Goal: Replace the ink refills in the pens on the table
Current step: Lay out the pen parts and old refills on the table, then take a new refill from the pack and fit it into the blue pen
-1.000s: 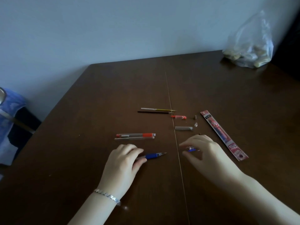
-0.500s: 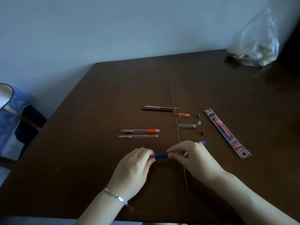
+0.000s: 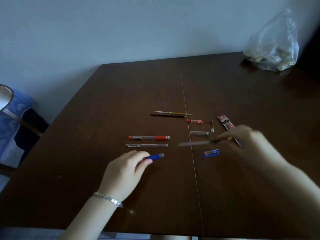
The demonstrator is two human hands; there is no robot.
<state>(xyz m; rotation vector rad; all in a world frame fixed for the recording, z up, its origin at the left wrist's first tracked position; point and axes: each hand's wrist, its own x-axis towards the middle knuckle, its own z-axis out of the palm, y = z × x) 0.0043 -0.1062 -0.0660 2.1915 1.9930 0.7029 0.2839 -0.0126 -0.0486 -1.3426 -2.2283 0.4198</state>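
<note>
My left hand [image 3: 126,168] grips the blue pen barrel [image 3: 155,156], whose open end points right. My right hand [image 3: 249,144], blurred by motion, pinches the tip end of a thin refill [image 3: 194,143] held level above the table, clear of the barrel. The blue pen cap [image 3: 211,152] lies between my hands. Farther back lie a red pen [image 3: 149,137], a clear pen barrel [image 3: 146,145], two loose refills [image 3: 171,114], a red cap [image 3: 194,121], a grey cap [image 3: 199,133], small pen tips [image 3: 212,125] and a red refill packet [image 3: 226,122].
The dark wooden table [image 3: 103,104] has a seam down its middle. A clear plastic bag [image 3: 273,47] of small items sits at the back right corner. A blue-covered chair [image 3: 13,108] stands off the left edge.
My hands were joined at the blue pen; now my right hand has pulled the refill out to the right. The blue cap now lies on the table. The left hand still holds the barrel.
</note>
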